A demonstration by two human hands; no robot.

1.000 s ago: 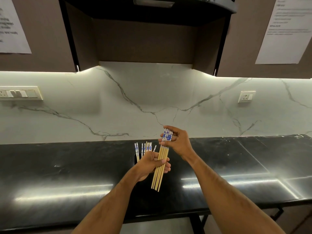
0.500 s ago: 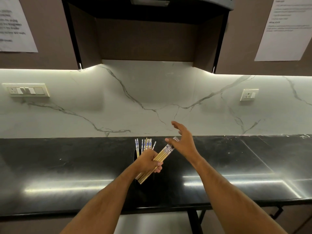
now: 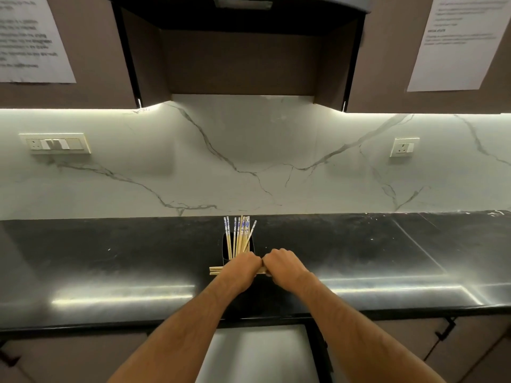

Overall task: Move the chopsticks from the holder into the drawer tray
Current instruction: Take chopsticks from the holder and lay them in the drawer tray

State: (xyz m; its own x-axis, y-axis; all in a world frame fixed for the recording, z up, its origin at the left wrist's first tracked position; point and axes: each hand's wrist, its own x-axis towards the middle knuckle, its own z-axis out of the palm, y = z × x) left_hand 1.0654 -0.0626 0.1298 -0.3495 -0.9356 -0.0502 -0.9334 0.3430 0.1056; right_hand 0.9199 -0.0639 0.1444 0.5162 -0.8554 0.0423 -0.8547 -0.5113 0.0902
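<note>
**A:** Head view: what do the hands hold?

**B:** The left hand [image 3: 240, 268] and right hand [image 3: 284, 265], knuckles touching, both grip a horizontal bundle of chopsticks [image 3: 216, 270] over the black worktop [image 3: 110, 266].

**A:** And the holder?

**B:** The black holder [image 3: 227, 251] stands at twelve o'clock from the hands, with blue-patterned chopsticks [image 3: 240, 230] upright inside.

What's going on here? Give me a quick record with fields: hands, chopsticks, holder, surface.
left hand: grips a bundle of chopsticks
right hand: grips the same bundle
held bundle: lies level, tips poking out left
holder: black, upright, just behind the hands
chopsticks in holder: several left, standing
countertop: black, glossy
</note>
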